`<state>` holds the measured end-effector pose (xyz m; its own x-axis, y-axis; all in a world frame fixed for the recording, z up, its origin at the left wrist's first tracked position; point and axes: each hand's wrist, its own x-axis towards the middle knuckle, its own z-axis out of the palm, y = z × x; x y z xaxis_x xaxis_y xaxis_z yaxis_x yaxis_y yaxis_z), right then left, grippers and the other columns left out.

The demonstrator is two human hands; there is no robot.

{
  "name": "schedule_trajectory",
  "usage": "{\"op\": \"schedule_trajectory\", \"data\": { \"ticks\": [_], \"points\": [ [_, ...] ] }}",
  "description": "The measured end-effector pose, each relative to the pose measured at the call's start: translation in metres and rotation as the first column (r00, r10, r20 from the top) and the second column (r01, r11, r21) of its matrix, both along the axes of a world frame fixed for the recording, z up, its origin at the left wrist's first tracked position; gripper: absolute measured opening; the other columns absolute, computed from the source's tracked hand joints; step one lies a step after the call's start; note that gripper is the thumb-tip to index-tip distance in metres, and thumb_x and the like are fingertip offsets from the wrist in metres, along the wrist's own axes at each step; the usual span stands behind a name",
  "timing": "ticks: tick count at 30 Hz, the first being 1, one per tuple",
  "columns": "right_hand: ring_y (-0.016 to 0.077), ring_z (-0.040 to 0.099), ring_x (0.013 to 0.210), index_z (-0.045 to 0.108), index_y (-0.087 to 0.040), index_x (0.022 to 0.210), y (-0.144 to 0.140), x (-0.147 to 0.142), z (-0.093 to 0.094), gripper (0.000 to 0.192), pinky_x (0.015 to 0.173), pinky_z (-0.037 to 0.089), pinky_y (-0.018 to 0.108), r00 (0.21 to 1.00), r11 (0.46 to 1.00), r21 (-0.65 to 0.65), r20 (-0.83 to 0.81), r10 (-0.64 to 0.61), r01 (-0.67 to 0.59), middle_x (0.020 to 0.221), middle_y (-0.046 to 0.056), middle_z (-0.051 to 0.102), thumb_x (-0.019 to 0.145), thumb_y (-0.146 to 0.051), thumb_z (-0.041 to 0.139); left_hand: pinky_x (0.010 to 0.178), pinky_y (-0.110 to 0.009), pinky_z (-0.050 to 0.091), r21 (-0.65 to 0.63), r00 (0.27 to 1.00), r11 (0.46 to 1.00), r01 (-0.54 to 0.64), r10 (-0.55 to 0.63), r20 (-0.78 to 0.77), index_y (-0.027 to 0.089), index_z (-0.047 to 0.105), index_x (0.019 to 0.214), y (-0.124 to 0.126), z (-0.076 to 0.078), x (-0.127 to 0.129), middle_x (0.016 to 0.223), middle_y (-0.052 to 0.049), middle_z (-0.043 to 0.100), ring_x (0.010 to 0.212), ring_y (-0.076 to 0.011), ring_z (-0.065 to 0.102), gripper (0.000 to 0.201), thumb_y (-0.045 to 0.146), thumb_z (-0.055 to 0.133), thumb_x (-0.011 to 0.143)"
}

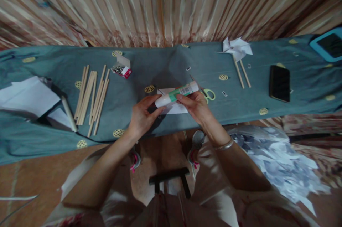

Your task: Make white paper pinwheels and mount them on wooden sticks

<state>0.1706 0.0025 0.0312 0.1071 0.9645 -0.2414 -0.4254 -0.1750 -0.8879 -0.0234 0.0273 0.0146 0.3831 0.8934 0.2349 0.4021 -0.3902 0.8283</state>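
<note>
- Head camera view looks down on a long table draped in a blue-grey cloth [165,63] with yellow round spots, a striped curtain [160,2] hanging behind it
- Both hands meet over the near middle of the table and hold a glue stick [176,94], a white tube with a green band, lying nearly level with its far end tilted up to the right
- left hand [141,114] has its fingers curled round the near, white end of the glue stick, thumb on top, closed on it
- right hand [196,106] pinches the green middle of the tube from above, fingers closed on it; a thin bracelet [225,145] sits on that wrist
- Under the glue stick, flat on the cloth, lies a small white sheet of paper [173,107], partly hidden by the hands
- Scissors [208,94] with pale green handles lie just beside the right hand, to its far right
- Left of the hands, well apart, a bundle of thin wooden sticks [91,95] lies spread on the cloth, with a small open box of pins [122,68] beyond it
- At the far left edge lie white sheets [26,95] and a rolled paper tube [68,113]
- At the right, a white paper pinwheel [236,48] lies on two sticks, and a dark phone [279,83] lies further right
- A blue-framed tablet [328,43] shows at the right corner
- Paper scraps [280,159] lie heaped on the floor by the person's right knee, and a dark stool [171,179] stands between the feet
</note>
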Motion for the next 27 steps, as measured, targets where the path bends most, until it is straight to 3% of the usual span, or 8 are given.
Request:
{"op": "schedule_trajectory", "data": {
  "ticks": [7, 13, 17, 21, 23, 27],
  "points": [
    [0.0106, 0.064, 0.059, 0.07, -0.018, 0.072, 0.001, -0.005, -0.003, 0.038, 0.059, 0.054, 0.023, 1.0, 0.999, -0.047, 0.007, 0.005, -0.005, 0.068, -0.003, 0.072, 0.053, -0.043, 0.091, 0.088, -0.034, 0.057, 0.081, 1.0, 0.997, 0.009, -0.008, -0.013, 0.019, 0.072, 0.112, 0.0, 0.001, -0.001, 0.107, -0.009, 0.075, 0.097, -0.0223, 0.071, 0.035, 0.042, 0.07, 0.086],
    [0.0136, 0.065, 0.062, 0.071, -0.017, 0.072, -0.002, -0.015, -0.005, 0.037, 0.062, 0.057, 0.029, 1.0, 0.998, -0.063, -0.011, 0.009, -0.01, 0.071, 0.0, 0.073, 0.055, -0.044, 0.09, 0.09, -0.033, 0.057, 0.174, 0.996, 0.984, 0.034, -0.018, -0.09, 0.018, 0.071, 0.114, -0.001, 0.002, -0.008, 0.111, -0.01, 0.073, 0.099, -0.0221, 0.07, 0.035, 0.042, 0.067, 0.089],
    [0.0144, 0.066, 0.067, 0.072, -0.017, 0.074, -0.004, -0.023, -0.01, 0.037, 0.068, 0.057, 0.03, 0.999, 0.998, -0.054, 0.027, 0.032, -0.03, 0.075, 0.002, 0.074, 0.058, -0.045, 0.088, 0.088, -0.033, 0.057, 0.178, 0.995, 0.984, 0.034, -0.017, -0.098, 0.019, 0.07, 0.116, -0.004, 0.004, -0.008, 0.11, -0.009, 0.073, 0.098, -0.0214, 0.07, 0.037, 0.044, 0.066, 0.089],
    [0.0158, 0.067, 0.072, 0.073, -0.018, 0.078, -0.003, -0.025, -0.013, 0.038, 0.073, 0.056, 0.031, 0.987, 0.991, -0.017, 0.083, 0.135, -0.134, 0.078, 0.002, 0.073, 0.06, -0.048, 0.086, 0.082, -0.03, 0.057, 0.128, 0.998, 0.991, 0.033, -0.026, -0.06, 0.019, 0.071, 0.113, -0.005, 0.007, -0.005, 0.105, -0.007, 0.074, 0.093, -0.02, 0.07, 0.037, 0.047, 0.066, 0.089],
    [0.0158, 0.068, 0.074, 0.071, -0.019, 0.083, -0.002, -0.018, -0.012, 0.039, 0.073, 0.056, 0.031, 0.981, 0.99, 0.008, 0.137, 0.138, -0.14, 0.081, 0.002, 0.074, 0.062, -0.049, 0.085, 0.078, -0.03, 0.056, 0.095, 0.999, 0.995, -0.013, 0.017, -0.047, 0.019, 0.072, 0.111, -0.001, 0.009, -0.01, 0.101, -0.006, 0.074, 0.089, -0.0198, 0.07, 0.036, 0.047, 0.066, 0.088],
    [0.0142, 0.067, 0.071, 0.07, -0.021, 0.093, -0.002, 0.009, -0.012, 0.029, 0.069, 0.054, 0.029, 0.928, 0.992, 0.127, 0.372, -0.027, -0.022, 0.083, 0.001, 0.074, 0.074, -0.041, 0.077, 0.075, -0.034, 0.055, 0.098, 0.975, 0.982, -0.16, 0.173, -0.14, 0.02, 0.071, 0.111, 0.015, 0.01, -0.035, 0.1, -0.006, 0.073, 0.087, -0.0214, 0.069, 0.035, 0.045, 0.067, 0.087]
  ]
}}
